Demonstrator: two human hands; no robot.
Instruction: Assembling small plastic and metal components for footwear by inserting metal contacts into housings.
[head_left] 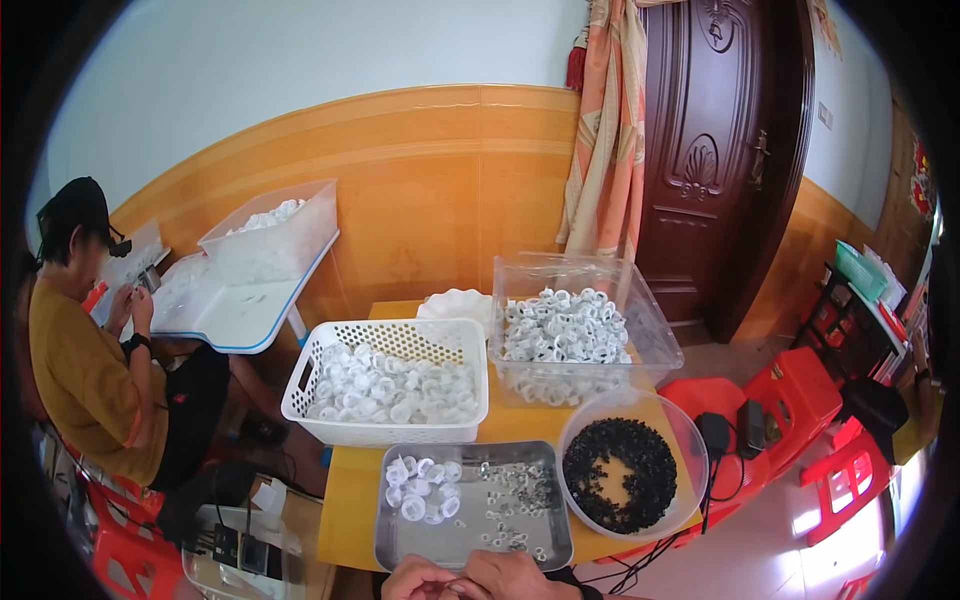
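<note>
At the lower edge my left hand [418,578] and my right hand [508,575] meet in front of a grey metal tray [408,542]. Their fingers are closed and pressed together; whatever they pinch is hidden. On the tray's left lie several white, cap-like plastic rings [420,488], and many tiny see-through pieces [512,500] are scattered over its right. To the right, a round see-through bowl [690,450] holds small black parts [602,447]. Behind the tray stands a white perforated basket [385,434] of whitish, translucent plastic pieces [390,390].
A see-through box [648,368] of grey-white ring parts [565,330] stands at the back of the yellow table [345,520]. Red stools [795,400] and black adapters [750,428] are on the right. Another person [95,370] sits left by a white table [235,325].
</note>
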